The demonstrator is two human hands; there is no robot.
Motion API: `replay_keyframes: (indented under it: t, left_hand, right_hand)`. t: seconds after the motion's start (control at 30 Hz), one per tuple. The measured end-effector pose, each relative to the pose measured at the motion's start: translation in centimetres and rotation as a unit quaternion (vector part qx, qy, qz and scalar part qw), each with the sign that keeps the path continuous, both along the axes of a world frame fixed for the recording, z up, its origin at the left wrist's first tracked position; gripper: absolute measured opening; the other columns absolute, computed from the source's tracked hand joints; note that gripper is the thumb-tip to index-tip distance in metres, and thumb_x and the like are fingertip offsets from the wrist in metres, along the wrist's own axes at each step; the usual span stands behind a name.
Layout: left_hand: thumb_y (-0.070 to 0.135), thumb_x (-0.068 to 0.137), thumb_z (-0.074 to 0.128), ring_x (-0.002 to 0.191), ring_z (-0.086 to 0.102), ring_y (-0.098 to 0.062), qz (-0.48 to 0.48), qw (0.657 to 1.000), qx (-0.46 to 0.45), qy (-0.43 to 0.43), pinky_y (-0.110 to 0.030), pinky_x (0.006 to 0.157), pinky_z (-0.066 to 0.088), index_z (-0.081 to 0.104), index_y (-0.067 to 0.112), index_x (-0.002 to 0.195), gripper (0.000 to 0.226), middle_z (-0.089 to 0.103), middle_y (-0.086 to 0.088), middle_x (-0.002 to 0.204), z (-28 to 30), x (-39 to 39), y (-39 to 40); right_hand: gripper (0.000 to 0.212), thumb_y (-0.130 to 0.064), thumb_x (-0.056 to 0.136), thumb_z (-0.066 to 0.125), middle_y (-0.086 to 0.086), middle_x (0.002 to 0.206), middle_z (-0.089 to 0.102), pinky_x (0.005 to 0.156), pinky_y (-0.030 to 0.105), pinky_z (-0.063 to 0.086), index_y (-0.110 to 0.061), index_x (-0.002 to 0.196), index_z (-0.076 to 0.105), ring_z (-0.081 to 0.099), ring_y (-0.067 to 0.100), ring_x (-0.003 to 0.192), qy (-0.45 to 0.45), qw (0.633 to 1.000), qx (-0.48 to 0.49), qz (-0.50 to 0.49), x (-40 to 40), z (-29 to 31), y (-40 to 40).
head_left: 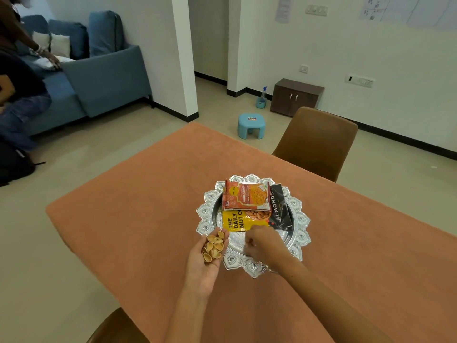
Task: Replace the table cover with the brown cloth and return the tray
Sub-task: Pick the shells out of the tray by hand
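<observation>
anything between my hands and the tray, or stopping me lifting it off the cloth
Nothing blocks the silver tray. The right hand is already over it. The left hand, beside the rim, is cupping nut shells, so it isn't free to grip yet.

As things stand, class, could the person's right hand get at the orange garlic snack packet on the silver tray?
Probably yes. The right hand already hovers over the silver tray, and the orange garlic snack packet lies on top of the other packets just beyond it, with nothing covering it. The left hand is occupied holding nut shells.
</observation>
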State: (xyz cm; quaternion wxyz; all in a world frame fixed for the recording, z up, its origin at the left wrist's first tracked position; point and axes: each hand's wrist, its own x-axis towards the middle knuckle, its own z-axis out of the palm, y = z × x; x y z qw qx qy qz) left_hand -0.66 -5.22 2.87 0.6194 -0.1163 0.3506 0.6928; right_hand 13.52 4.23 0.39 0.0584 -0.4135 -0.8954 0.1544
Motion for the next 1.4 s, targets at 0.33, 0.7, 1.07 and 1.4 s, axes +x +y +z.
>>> replay_keyframes:
  t: [0.33, 0.7, 1.07, 1.4]
  left_hand:
    - [0.013, 0.101, 0.038, 0.072, 0.069, -0.024, -0.007, 1.000, -0.022, -0.002, -0.036, 0.068, 0.057, 0.058, -0.010, 0.098, 0.031, 0.071, -0.019, 0.079, 0.9, 1.7, 0.8]
    - [0.011, 0.101, 0.034, 0.076, 0.071, -0.032, -0.001, 0.999, 0.028, -0.035, -0.041, 0.075, 0.055, 0.058, -0.013, 0.105, 0.034, 0.067, -0.028, 0.095, 1.0, 0.8, 1.0]
    - [0.014, 0.101, 0.034, 0.073, 0.071, -0.031, 0.002, 0.999, 0.017, -0.034, -0.038, 0.073, 0.055, 0.059, -0.013, 0.102, 0.036, 0.068, -0.028, 0.090, 1.1, 0.1, 0.4]
    - [0.013, 0.101, 0.035, 0.075, 0.071, -0.032, -0.002, 0.999, 0.012, -0.031, -0.040, 0.075, 0.054, 0.058, -0.013, 0.103, 0.034, 0.068, -0.029, 0.093, 1.0, 0.4, 0.5]
  right_hand:
    - [0.004, -0.004, 0.077, 0.074, 0.000, 0.077, 0.070, 0.068, 0.021, 0.056, -0.005, 0.082, 0.073, 0.066, 0.007, 0.072, 0.342, 0.934, -0.079, -0.074, -1.3, 4.8, -2.2]
    - [0.013, -0.015, 0.080, 0.074, -0.003, 0.095, 0.071, 0.077, 0.033, 0.054, -0.016, 0.092, 0.073, 0.065, 0.012, 0.085, 0.206, 0.974, 0.011, -0.098, 1.2, 3.4, 2.1]
    - [0.024, -0.026, 0.089, 0.060, -0.002, 0.116, 0.065, 0.075, 0.034, 0.052, -0.017, 0.111, 0.066, 0.062, 0.020, 0.103, -0.092, 0.986, 0.111, 0.081, 0.2, 0.8, 5.0]
    - [0.030, -0.007, 0.087, 0.064, -0.007, 0.053, 0.038, 0.033, 0.013, 0.012, -0.013, 0.099, 0.038, 0.020, 0.004, 0.033, -0.048, 0.986, 0.142, 0.077, 0.8, 0.6, 4.5]
